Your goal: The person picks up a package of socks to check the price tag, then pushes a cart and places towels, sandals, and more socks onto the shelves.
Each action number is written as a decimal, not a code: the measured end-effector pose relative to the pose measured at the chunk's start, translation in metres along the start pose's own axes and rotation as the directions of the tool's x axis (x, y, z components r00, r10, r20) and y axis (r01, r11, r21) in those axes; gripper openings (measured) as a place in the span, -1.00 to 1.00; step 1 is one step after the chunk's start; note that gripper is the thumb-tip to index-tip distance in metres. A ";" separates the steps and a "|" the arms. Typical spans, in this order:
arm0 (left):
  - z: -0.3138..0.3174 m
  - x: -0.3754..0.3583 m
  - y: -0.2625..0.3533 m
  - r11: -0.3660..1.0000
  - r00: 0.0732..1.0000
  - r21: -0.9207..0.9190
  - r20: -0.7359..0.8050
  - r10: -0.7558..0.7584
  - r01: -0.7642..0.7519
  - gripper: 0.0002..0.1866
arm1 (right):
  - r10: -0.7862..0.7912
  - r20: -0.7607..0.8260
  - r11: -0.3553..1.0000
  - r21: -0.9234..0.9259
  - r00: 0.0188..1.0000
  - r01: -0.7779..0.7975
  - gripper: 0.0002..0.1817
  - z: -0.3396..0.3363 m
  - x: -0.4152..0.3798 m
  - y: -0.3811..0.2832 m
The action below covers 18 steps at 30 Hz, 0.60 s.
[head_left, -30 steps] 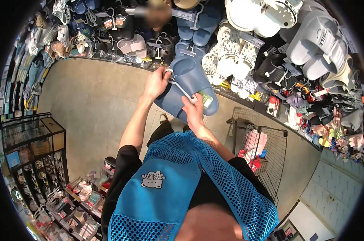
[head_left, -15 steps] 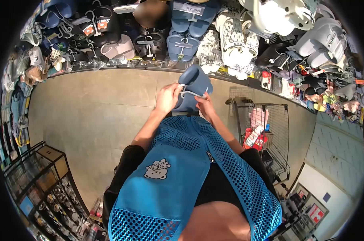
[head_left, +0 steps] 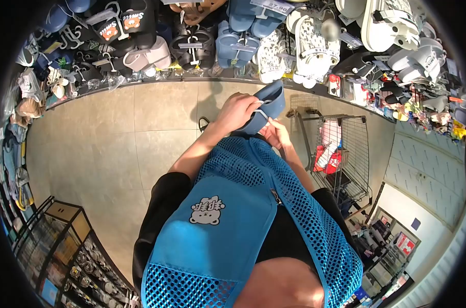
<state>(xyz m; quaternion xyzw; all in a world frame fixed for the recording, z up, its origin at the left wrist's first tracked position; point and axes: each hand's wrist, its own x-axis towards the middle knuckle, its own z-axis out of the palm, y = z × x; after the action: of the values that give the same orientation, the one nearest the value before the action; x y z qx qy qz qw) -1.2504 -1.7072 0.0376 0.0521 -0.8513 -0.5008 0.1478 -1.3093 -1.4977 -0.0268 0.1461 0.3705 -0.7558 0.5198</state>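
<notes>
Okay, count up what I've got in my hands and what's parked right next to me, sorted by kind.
Blue slippers, held as a pair by left hand and right hand: 1 pair
White hanger on them: 1
Wire shopping cart at the right: 1
Total: 3

We have one view only, a fisheye camera worn on the head, looking steeply down our chest at the floor [head_left: 115,138]. Hands sit close below it; the footwear wall [head_left: 253,41] curves along the top.
</notes>
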 end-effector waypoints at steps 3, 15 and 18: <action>-0.012 0.015 0.009 0.995 0.995 0.044 0.066 0.081 -0.084 -0.84 | -0.010 0.143 0.988 0.157 0.990 -0.013 -0.54 0.000 0.012 0.004; -0.033 0.087 0.005 0.957 0.919 0.159 -0.355 -0.173 0.242 -0.61 | -0.159 -0.073 0.977 0.129 0.985 0.167 -0.97 0.044 0.044 -0.025; -0.057 0.127 -0.010 0.947 0.880 -0.204 -0.362 -0.309 0.248 -0.38 | -0.224 -0.116 0.965 0.111 0.968 0.236 -0.97 0.071 0.048 -0.046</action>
<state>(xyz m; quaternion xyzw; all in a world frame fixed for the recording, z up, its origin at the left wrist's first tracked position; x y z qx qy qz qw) -1.3541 -1.7892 0.0803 0.2611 -0.7480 -0.5595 0.2435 -1.3586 -1.5724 0.0111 0.1729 0.3634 -0.8241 0.3987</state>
